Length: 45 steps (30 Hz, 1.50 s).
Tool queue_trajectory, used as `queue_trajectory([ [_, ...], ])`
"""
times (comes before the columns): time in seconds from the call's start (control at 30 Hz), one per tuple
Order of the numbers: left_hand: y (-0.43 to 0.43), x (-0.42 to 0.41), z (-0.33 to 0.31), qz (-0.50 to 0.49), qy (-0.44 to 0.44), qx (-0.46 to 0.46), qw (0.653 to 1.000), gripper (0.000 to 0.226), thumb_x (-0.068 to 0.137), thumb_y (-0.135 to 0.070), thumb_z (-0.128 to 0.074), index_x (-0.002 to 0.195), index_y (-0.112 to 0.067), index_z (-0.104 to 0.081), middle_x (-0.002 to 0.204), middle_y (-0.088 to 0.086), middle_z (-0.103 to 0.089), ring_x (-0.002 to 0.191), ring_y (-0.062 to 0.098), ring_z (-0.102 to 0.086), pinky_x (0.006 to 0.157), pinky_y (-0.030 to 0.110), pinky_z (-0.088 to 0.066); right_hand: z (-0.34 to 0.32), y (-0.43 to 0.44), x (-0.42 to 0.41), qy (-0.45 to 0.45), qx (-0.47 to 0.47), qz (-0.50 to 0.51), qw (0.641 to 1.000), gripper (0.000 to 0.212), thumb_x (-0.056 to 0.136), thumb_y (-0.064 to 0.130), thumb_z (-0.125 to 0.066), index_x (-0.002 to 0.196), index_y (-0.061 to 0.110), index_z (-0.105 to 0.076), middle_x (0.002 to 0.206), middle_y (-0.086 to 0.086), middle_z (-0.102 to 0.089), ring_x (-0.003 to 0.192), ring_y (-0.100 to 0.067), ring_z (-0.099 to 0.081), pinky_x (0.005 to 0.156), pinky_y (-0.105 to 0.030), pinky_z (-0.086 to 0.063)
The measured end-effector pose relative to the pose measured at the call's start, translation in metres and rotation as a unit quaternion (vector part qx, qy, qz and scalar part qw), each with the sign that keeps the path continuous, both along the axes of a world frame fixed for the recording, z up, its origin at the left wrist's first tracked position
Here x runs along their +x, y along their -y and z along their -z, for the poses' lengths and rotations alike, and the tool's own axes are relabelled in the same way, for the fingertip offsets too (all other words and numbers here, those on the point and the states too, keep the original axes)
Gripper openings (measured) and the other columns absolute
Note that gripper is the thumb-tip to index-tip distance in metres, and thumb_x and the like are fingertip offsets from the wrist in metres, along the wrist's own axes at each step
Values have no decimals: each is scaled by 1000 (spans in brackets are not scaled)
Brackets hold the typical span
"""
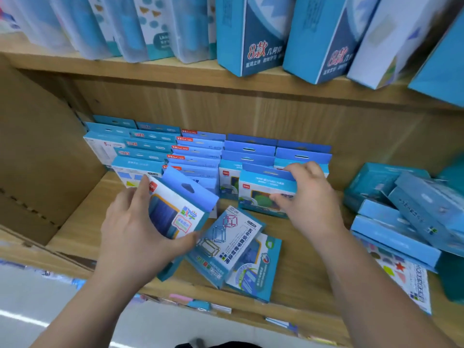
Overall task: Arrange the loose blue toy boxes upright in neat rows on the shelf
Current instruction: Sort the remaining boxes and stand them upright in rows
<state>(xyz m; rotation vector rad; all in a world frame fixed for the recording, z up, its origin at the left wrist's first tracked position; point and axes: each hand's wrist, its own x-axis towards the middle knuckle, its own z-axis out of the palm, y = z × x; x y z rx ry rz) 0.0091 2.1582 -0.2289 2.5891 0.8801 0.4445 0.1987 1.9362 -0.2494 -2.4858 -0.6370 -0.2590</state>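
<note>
Several rows of small blue toy boxes (195,151) stand upright at the back of the wooden shelf (82,222). My left hand (133,232) grips a tilted blue box with a hang tab (175,209), lifted just above the shelf board. My right hand (308,197) holds an upright blue box (261,194) by its top and front edge, at the head of the right-hand row. Two loose boxes lie flat between my hands: one with cube outlines (226,247) on top of another (253,275).
A jumbled pile of blue boxes (406,209) lies at the right, over a flat white pack with coloured shapes (401,275). A cardboard divider (37,172) walls the left side. The shelf above carries tall blue and white boxes (251,33).
</note>
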Motion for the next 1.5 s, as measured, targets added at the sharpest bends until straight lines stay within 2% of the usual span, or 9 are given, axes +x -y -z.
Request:
queue_trajectory([
  [0.57, 33, 2, -23, 57, 76, 20, 995, 134, 45, -75, -68, 156, -16, -23, 129, -2, -44, 124, 18, -39, 105, 38, -39, 2, -22, -1, 12, -7, -20, 1000, 57, 82, 41, -79, 132, 27, -55, 123, 1, -59, 105, -28, -63, 80, -40, -51],
  [0.67, 48, 14, -28, 87, 105, 14, 991, 133, 46, -75, -66, 156, -14, -24, 137, 1, -43, 128, 18, -36, 106, 33, -32, -11, -11, -13, -13, 132, -65, 989, 40, 86, 55, -63, 116, 28, -64, 106, 8, -63, 81, -15, -64, 74, -36, -52],
  [0.77, 65, 33, -31, 111, 139, 16, 984, 132, 47, -74, -65, 155, -10, -26, 138, 7, -45, 130, 23, -38, 110, 36, -33, -34, 2, -34, -195, 297, -153, 922, 51, 87, 61, -45, 88, 16, -70, 80, -1, -70, 70, -12, -65, 61, -30, -48],
  [0.87, 81, 55, -34, 123, 158, 22, 980, 130, 47, -73, -63, 154, -8, -28, 136, 8, -46, 130, 25, -39, 112, 44, -35, -53, 19, -46, -267, 380, -181, 867, 43, 91, 50, -55, 91, 10, -72, 84, -9, -73, 70, -12, -65, 55, -27, -50],
  [0.93, 93, 69, -36, 130, 171, 16, 977, 130, 48, -75, -64, 154, -9, -27, 137, 6, -44, 131, 24, -38, 112, 41, -34, -62, 28, -48, -249, 392, -163, 870, 11, 90, 25, -72, 94, 15, -72, 82, 2, -76, 66, -7, -66, 55, -21, -50],
  [1.0, 103, 82, -38, 154, 168, 8, 974, 133, 48, -80, -64, 155, -12, -23, 139, 4, -42, 132, 20, -36, 111, 37, -32, -66, 38, -43, -253, 402, -128, 871, 15, 86, 5, -76, 97, 15, -70, 81, 2, -77, 60, -8, -66, 50, -20, -51],
  [1.17, 105, 101, -31, 251, 71, -5, 965, 128, 56, -84, -60, 158, -17, -20, 147, 0, -39, 138, 19, -31, 115, 34, -27, -67, 82, -11, -211, 293, -74, 929, 18, 85, 9, -78, 97, 19, -70, 86, -1, -78, 70, -17, -71, 67, -39, -59],
  [1.33, 73, 92, -2, 195, 88, 64, 975, 68, 79, -60, -60, 130, -15, -63, 123, 9, -59, 116, 32, -53, 101, 44, -45, -58, 108, 14, -167, 174, -31, 970, 21, 81, 11, -82, 92, 25, -69, 80, 7, -74, 67, -9, -69, 68, -32, -53],
  [1.5, 35, 71, 23, 122, 89, 63, 987, 43, 81, -43, -66, 113, -15, -70, 104, 8, -63, 96, 33, -61, 83, 43, -52, -30, 97, 31, -140, 105, 6, 984, 22, 80, 17, -83, 93, 28, -69, 87, 4, -66, 67, -4, -64, 56, -15, -40],
])
